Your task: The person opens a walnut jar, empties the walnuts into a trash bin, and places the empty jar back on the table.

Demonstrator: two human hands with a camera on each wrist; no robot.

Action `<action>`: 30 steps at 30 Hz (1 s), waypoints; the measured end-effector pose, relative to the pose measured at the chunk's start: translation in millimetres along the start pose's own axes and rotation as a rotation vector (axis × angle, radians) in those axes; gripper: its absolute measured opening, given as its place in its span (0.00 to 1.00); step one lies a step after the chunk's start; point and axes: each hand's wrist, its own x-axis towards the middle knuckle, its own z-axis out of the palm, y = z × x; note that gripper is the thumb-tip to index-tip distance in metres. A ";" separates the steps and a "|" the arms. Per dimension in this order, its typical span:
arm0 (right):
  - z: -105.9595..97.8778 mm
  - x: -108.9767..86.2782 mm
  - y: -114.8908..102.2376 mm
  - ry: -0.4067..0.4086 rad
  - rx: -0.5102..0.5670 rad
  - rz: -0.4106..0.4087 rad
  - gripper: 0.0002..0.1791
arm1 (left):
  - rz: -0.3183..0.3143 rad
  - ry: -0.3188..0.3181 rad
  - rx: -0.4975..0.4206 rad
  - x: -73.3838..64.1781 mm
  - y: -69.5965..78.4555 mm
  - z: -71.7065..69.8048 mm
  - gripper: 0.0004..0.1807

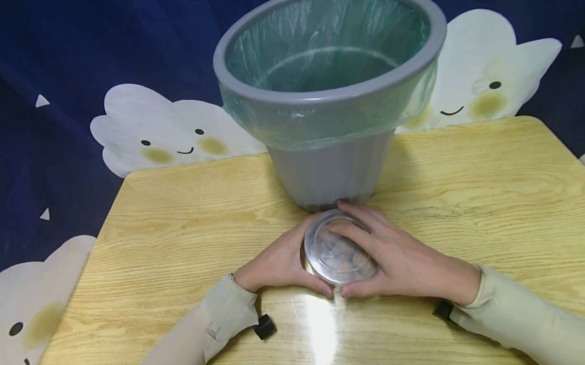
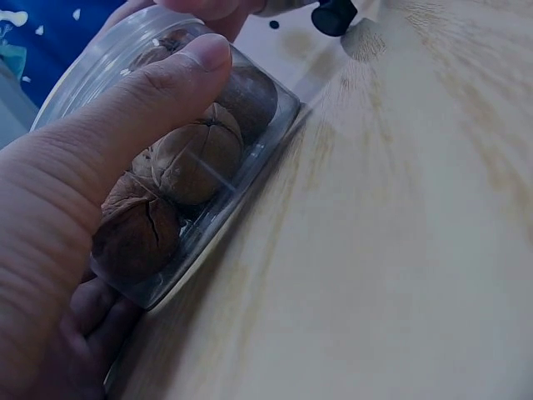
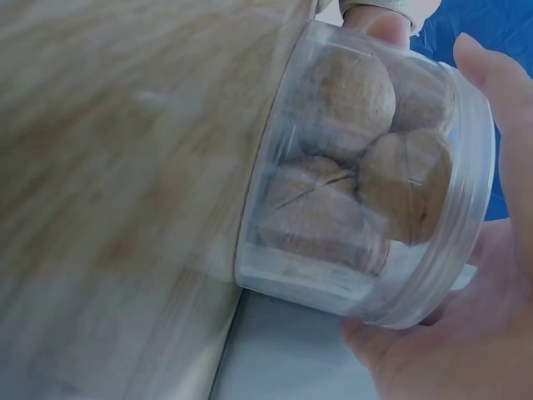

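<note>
A clear round plastic jar [image 1: 339,256] with a see-through lid [image 3: 454,225] stands upright on the table, close in front of the bin. Several whole walnuts [image 2: 198,158] show through its wall, some with cracked shells. My left hand [image 1: 283,259] holds the jar's left side, its thumb [image 2: 141,104] lying across the wall in the left wrist view. From the right, my right hand [image 1: 400,260] grips round the lid's edge, with one finger lying over the top. Parts of the left fingers are hidden behind the jar.
A grey bin [image 1: 330,176] lined with a green plastic bag [image 1: 320,123] stands at the table's far side. The wooden table [image 1: 180,237] has rounded corners. A dark blue cloth with white clouds [image 1: 176,132] hangs behind it. Each sleeve has a black piece [image 1: 265,327] at the wrist.
</note>
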 end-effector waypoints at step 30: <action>-1.8 0.0 1.6 -0.041 0.019 0.013 0.51 | 0.018 0.002 0.008 2.3 -14.0 2.6 0.72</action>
